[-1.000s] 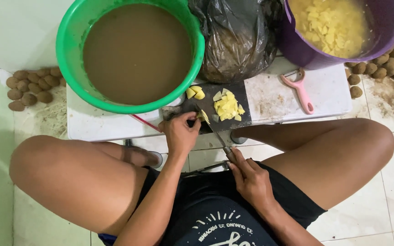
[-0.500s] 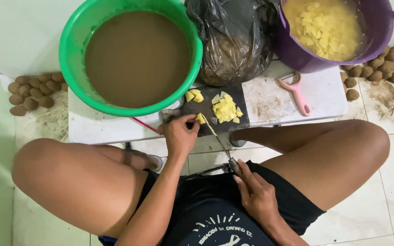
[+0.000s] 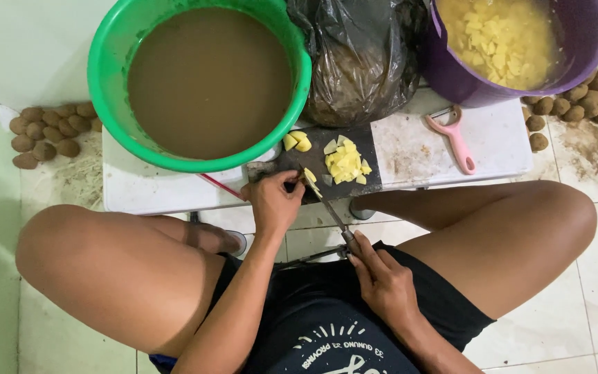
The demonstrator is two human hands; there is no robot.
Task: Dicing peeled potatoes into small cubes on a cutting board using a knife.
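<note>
My left hand (image 3: 273,201) pinches a yellow potato piece (image 3: 309,174) at the near edge of a small dark cutting board (image 3: 306,161). My right hand (image 3: 381,275) grips the handle of a knife (image 3: 328,208), whose blade slants up to that piece. A heap of diced yellow potato (image 3: 345,163) lies in the board's middle, and two larger chunks (image 3: 297,141) rest at its far left.
The board sits on a low white table (image 3: 423,149). Behind it stand a green basin of brown water (image 3: 202,76), a black plastic bag (image 3: 354,55) and a purple tub of diced potato (image 3: 503,45). A pink peeler (image 3: 455,140) lies to the right. Unpeeled potatoes (image 3: 46,131) lie on the floor on both sides.
The view has tilted slightly. My right hand has drawn the knife handle a little back toward my body; my left hand stays on the piece at the board's edge.
</note>
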